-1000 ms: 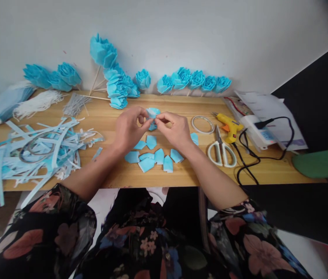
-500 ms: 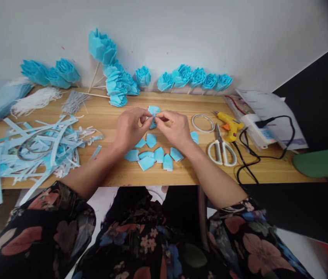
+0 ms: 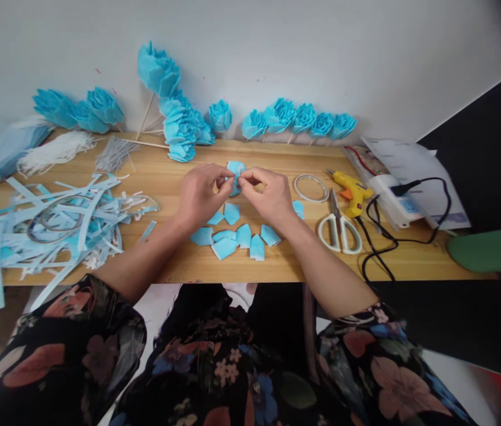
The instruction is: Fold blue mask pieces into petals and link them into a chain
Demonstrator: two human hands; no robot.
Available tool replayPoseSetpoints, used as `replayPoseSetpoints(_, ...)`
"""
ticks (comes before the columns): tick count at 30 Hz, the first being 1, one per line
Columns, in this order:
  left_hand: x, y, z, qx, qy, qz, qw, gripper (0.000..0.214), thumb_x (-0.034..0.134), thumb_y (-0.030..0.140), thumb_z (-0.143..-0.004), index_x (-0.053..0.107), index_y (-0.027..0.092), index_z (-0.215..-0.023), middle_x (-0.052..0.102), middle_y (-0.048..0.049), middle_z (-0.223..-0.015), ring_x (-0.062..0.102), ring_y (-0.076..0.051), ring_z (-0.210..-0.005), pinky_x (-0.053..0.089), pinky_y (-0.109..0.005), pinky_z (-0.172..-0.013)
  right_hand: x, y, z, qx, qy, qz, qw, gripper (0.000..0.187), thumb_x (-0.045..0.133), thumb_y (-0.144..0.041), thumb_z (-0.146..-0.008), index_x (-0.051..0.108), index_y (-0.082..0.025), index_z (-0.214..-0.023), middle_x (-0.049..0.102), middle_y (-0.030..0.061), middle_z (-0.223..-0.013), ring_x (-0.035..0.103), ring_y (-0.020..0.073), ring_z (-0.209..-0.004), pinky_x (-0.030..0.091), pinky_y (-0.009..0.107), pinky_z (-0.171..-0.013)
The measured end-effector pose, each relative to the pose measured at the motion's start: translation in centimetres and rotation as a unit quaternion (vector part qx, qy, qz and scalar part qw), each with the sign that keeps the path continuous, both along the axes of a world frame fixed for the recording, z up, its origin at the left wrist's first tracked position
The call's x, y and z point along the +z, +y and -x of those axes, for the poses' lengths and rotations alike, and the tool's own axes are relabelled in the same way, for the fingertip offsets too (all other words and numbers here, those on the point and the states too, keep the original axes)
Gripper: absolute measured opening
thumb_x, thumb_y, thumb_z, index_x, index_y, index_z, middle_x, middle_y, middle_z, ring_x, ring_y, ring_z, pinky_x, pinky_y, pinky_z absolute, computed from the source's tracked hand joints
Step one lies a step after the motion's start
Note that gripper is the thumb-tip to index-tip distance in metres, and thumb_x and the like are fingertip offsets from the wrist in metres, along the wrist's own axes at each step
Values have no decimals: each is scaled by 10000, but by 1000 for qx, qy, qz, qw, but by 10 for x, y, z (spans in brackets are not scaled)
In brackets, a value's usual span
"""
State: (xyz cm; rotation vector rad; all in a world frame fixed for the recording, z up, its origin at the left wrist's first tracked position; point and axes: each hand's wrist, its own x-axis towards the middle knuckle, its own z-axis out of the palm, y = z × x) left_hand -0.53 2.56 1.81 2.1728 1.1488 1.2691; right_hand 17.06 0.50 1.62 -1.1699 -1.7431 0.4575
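Note:
Over the middle of the table, my left hand (image 3: 204, 190) and my right hand (image 3: 269, 192) meet fingertip to fingertip. Each pinches something at a small blue fabric petal (image 3: 235, 168); whether they grip the petal itself or a tiny piece on it is partly hidden by the fingers. Several cut blue petals with pointed ends, such as a loose petal (image 3: 225, 248), lie on the wood just below my hands. Another blue piece (image 3: 298, 209) shows beside my right wrist.
White-handled scissors (image 3: 339, 232), a tape roll (image 3: 311, 188) and a yellow glue gun (image 3: 352, 190) lie right, beside a power strip (image 3: 399, 201) with black cords. Fabric strips (image 3: 68, 219) heap at left. Blue flowers (image 3: 182, 127) on sticks line the wall. Face masks (image 3: 10, 151) lie far left.
The view has shifted very slightly. Both hands keep their pinch at the blue petal, with hardly any visible movement.

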Motion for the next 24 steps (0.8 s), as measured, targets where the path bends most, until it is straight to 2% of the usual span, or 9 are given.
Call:
replayPoseSetpoints(6,2,-1,0,-5,-49,46,998,146,618,262,-865,699,182,-774,638,-8,-670,510,-133,-602,366,-289,-587,5,-1,1,16,47,39,998,139,607,-268,-855,662,-204,-745,691,-6,-718,625,145,-692,486,277,-719)
replayPoseSetpoints(10,1,3,1,-20,-104,102,989,268,595,372,-920,638,189,-728,619,-11,-671,529,-135,-633,410,-278,-604,6,1,-1,15,70,79,994,150,609,-302,-853,670,-203,-758,691,-3,-714,609,144,-677,477,279,-690)
replayPoseSetpoints(14,-6,17,3,-14,-188,143,972,222,657,433,-901,644,213,-919,631,-11,-755,573,-134,-670,445,-265,-609,4,4,-3,44,126,108,985,180,614,-348,-847,672,-200,-763,708,8,-740,630,151,-702,492,287,-702)
replayPoseSetpoints(16,-9,22,4,-41,-194,186,962,271,708,456,-863,646,216,-971,630,-10,-757,585,-136,-657,448,-261,-588,3,6,-4,56,138,117,982,184,622,-363,-835,668,-203,-756,710,9,-745,640,157,-720,503,292,-715)
replayPoseSetpoints(20,-9,20,5,-107,-189,254,943,335,762,501,-785,628,196,-751,606,-6,-665,544,-127,-591,454,-270,-568,5,6,-4,76,144,137,977,202,621,-394,-827,665,-209,-756,709,8,-756,648,166,-753,519,302,-746)
replayPoseSetpoints(24,-3,13,3,-104,-194,241,945,337,789,469,-740,603,197,-672,612,-2,-645,531,-127,-604,449,-269,-579,7,4,-4,92,139,151,974,265,631,-453,-837,641,-207,-739,664,-2,-730,592,141,-704,479,279,-694)
